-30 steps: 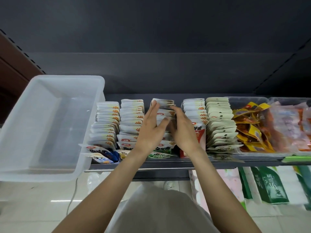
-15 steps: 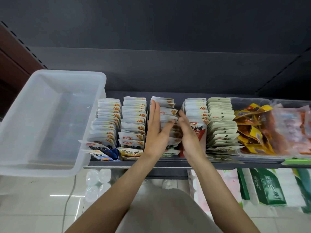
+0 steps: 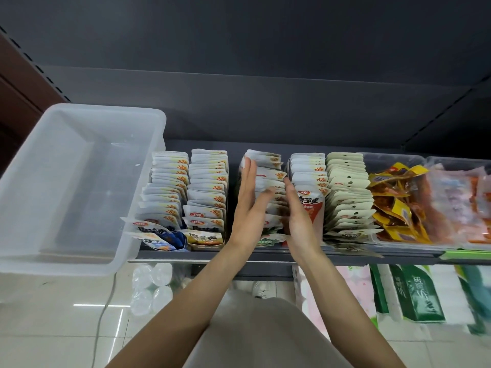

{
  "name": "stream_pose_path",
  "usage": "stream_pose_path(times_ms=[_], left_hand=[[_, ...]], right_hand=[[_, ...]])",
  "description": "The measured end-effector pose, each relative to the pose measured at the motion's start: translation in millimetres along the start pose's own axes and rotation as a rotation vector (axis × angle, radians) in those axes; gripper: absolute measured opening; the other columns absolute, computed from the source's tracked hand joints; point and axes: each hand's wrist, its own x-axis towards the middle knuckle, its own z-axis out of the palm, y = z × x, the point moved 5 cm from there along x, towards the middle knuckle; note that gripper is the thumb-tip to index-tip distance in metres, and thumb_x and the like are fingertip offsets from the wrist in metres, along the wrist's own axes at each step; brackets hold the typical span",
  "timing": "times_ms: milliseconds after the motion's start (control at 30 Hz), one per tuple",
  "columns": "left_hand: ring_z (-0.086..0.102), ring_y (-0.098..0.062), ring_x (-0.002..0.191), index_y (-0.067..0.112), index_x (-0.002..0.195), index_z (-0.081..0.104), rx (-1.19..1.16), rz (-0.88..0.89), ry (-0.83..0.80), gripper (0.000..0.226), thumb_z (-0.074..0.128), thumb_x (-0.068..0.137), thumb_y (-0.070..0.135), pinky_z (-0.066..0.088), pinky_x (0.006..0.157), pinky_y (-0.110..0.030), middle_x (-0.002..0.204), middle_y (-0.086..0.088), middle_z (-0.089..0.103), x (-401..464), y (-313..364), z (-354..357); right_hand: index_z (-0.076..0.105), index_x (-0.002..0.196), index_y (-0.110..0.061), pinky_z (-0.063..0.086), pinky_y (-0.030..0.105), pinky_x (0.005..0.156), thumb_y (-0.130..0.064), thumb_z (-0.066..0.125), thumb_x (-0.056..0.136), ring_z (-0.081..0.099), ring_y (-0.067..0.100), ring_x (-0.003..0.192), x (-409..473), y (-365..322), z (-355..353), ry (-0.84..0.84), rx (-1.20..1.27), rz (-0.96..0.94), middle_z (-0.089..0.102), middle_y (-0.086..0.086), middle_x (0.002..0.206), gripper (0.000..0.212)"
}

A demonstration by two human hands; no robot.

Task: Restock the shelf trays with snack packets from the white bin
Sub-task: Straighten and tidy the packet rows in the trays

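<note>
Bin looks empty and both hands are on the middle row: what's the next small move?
Probably press the left hand and right hand together to square up the middle row of packets; its packets sit skewed, and the white bin shows none left.

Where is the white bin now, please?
In the head view, the white bin sits at the left end of the shelf, beside the leftmost packet row.

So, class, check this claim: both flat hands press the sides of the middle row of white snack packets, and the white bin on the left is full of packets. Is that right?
Not quite. In the head view the white bin holds no packets at all. The rest stands: the left hand and right hand, fingers straight, press either side of the middle row of packets.
</note>
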Motion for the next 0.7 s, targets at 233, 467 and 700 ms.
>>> stream_pose_path(times_ms=[233,467,700], left_hand=[[0.031,-0.005,0.136,0.042,0.146,0.018,-0.236,-0.134,-0.003,0.060,0.046,0.093,0.038,0.027,0.114,-0.037,0.152,0.015,0.026,-5,-10,-5],[0.024,0.005,0.133,0.040,0.147,0.014,-0.151,-0.208,-0.017,0.067,0.038,0.086,0.054,0.021,0.107,-0.023,0.151,0.021,0.024,-29,-24,-7],[0.040,0.003,0.129,0.024,0.148,0.021,-0.213,0.002,0.040,0.063,0.045,0.090,0.029,0.037,0.100,-0.013,0.145,0.010,0.038,-34,-20,-2]], right_hand=[[0.035,0.145,-0.030,0.038,0.033,0.107,-0.040,0.038,0.100,0.044,0.008,0.130,-5,5,-10,-0.020,-0.100,0.084,0.046,-0.008,0.142,0.047],[0.024,0.148,-0.036,0.023,0.005,0.097,-0.043,0.037,0.096,0.027,-0.017,0.125,-22,1,-20,-0.079,-0.322,0.033,0.028,-0.029,0.145,0.054],[0.030,0.140,-0.028,0.035,0.001,0.088,-0.019,0.046,0.097,0.041,-0.024,0.114,-27,0,-8,-0.035,-0.126,-0.144,0.042,-0.031,0.129,0.047]])
